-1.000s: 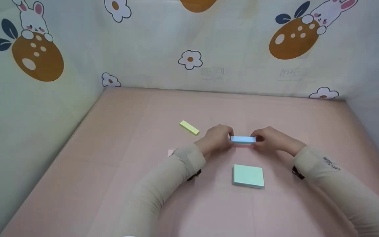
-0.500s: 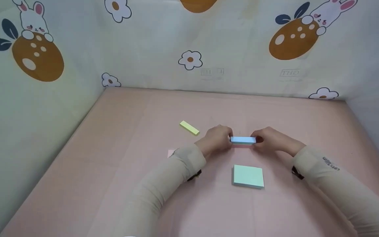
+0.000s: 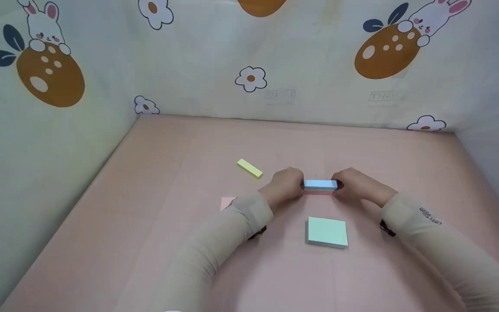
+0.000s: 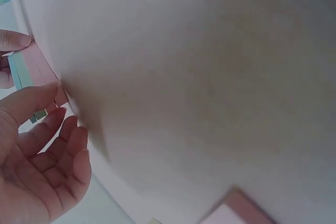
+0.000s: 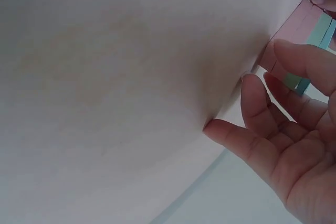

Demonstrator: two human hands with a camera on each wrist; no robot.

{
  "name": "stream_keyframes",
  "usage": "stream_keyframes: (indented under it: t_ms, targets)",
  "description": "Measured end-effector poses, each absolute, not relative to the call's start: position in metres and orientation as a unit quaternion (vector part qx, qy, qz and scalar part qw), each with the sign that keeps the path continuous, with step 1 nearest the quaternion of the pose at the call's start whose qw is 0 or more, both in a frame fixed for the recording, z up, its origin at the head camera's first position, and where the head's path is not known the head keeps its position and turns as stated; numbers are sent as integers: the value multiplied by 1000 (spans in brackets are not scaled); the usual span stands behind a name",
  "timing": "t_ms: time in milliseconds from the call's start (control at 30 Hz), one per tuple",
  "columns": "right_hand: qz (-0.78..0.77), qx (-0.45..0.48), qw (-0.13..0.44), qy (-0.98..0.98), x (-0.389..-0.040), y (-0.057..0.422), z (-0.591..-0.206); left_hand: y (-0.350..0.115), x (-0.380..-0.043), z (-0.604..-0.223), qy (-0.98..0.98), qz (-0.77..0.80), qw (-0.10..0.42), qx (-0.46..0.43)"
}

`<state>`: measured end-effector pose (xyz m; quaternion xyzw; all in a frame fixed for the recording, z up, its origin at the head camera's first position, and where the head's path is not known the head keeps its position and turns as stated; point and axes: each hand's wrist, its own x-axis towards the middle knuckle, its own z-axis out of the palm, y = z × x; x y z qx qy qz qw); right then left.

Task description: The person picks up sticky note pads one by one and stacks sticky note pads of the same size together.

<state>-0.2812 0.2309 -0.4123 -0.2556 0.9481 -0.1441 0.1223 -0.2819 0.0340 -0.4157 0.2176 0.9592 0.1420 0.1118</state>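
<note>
A small stack of sticky notes [image 3: 320, 185], blue on top with green and pink layers beneath, stands on the pink tabletop between both hands. My left hand [image 3: 285, 185] pinches its left end between thumb and fingers, the thumb lying on the pink layer in the left wrist view. At the opposite end my right hand [image 3: 360, 185] pinches the stack likewise, its other fingers [image 5: 231, 137] loosely bent. Nearer to me lies a square mint-green sticky note pad [image 3: 327, 232], apart from both hands.
A yellow sticky note strip [image 3: 249, 168] lies beyond my left hand. A pink pad [image 3: 226, 203] is partly hidden behind my left sleeve [image 3: 232, 234]. A patterned white curtain wall [image 3: 249, 47] closes off the table's back and sides.
Both hands have shifted very slightly at the ends of the stack, and the right forearm has moved a little left. The stack and the other pads stay in place.
</note>
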Motion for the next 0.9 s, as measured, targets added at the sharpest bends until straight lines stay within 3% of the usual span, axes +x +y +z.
stream_keyframes:
  t_ms: [500, 633, 900]
  targets:
    - [-146, -239, 129, 951, -281, 232, -414, 38, -282, -419, 962, 124, 103, 219]
    - [-150, -236, 129, 951, -280, 233, -413, 36, -281, -414, 957, 153, 123, 212]
    - [-169, -239, 125, 948, -279, 236, -414, -9, -280, -388, 958, 143, 134, 209]
